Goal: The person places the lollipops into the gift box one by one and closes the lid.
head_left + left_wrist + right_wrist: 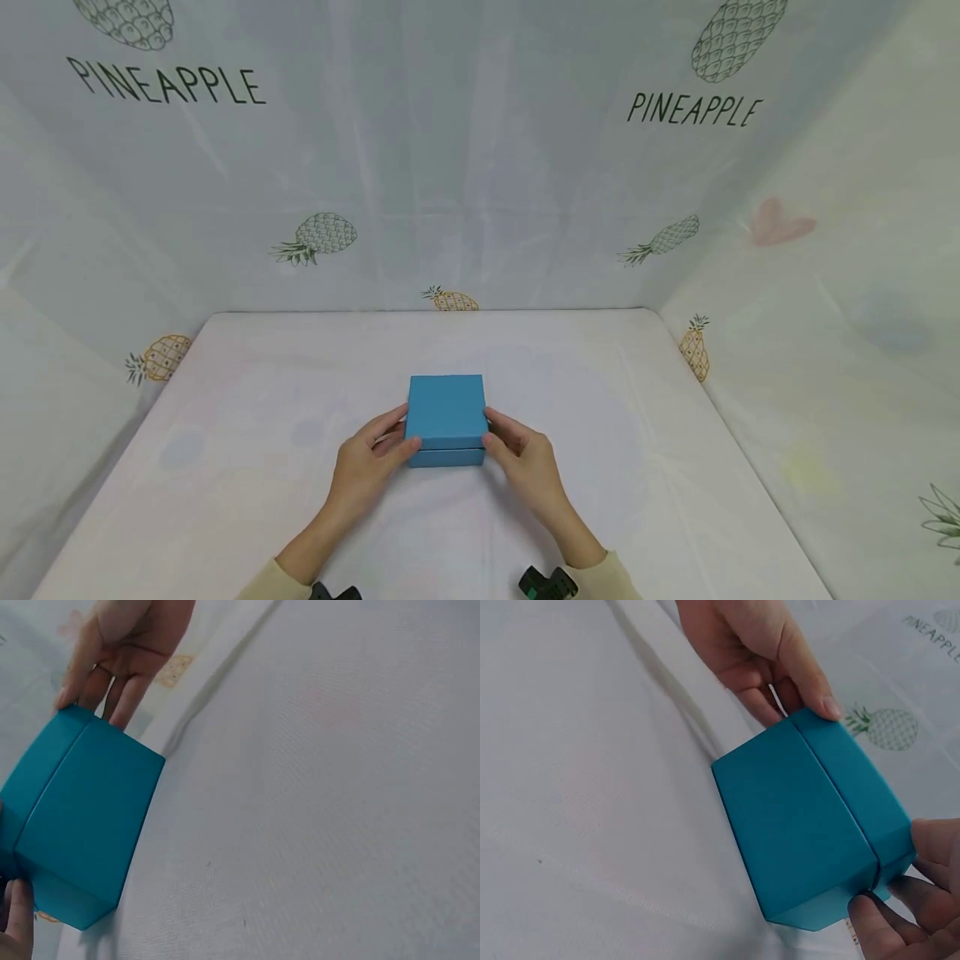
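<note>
A blue lidded box (447,410) is between my two hands over the middle of the table, a thin seam running round it below the lid. On its left side, my left hand (365,467) holds it, thumb near the front corner and fingers along the side. My right hand (531,471) grips the opposite side in the same way. The left wrist view shows the box's tall front wall (94,810) and the lid edge. In the right wrist view, fingertips (866,911) touch it around the seam. Whether its base touches the table cannot be told.
A white cloth covers the table (300,375). Behind it hangs a pale curtain (480,167) printed with pineapples and lettering, and similar cloth stands on both sides. Dark wrist cameras (547,583) sit at the sleeves.
</note>
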Motion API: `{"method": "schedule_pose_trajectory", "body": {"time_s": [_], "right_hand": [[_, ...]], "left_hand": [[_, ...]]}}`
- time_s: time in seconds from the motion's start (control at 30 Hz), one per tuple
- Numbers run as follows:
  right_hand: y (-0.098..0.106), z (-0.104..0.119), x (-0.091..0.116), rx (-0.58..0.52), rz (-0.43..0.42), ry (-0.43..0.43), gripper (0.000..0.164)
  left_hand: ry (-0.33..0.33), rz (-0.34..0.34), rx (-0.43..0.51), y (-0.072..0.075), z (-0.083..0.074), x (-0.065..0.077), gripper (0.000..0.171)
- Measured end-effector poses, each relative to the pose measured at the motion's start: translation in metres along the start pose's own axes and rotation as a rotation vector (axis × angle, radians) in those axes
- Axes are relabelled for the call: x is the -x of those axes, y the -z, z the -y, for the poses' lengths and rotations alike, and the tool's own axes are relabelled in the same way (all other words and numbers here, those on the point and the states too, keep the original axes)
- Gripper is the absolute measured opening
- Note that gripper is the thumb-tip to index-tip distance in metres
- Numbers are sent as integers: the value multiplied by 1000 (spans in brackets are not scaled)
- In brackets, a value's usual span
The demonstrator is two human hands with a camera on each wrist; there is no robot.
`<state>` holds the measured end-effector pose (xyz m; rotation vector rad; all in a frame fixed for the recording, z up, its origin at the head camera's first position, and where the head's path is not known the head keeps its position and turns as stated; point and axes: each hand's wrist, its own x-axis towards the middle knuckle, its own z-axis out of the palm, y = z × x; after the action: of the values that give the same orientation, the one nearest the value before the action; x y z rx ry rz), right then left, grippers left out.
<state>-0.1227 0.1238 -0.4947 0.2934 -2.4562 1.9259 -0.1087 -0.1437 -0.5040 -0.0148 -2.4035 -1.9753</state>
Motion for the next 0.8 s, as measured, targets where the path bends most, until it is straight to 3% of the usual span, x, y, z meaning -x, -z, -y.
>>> {"method": "schedule_pose_trajectory", "body": {"time_s": [0.37, 0.7, 0.8], "right_hand": [[-1, -1, 6, -15, -3, -13, 47], [-2, -5, 8, -109, 17, -36, 48], [-2, -6, 9, -90, 19, -42, 49]], "left_hand": [[9, 5, 14, 0, 0, 4, 65], [-30, 23, 31, -1, 2, 4, 65], [-36, 37, 18, -2, 5, 3, 68]]}}
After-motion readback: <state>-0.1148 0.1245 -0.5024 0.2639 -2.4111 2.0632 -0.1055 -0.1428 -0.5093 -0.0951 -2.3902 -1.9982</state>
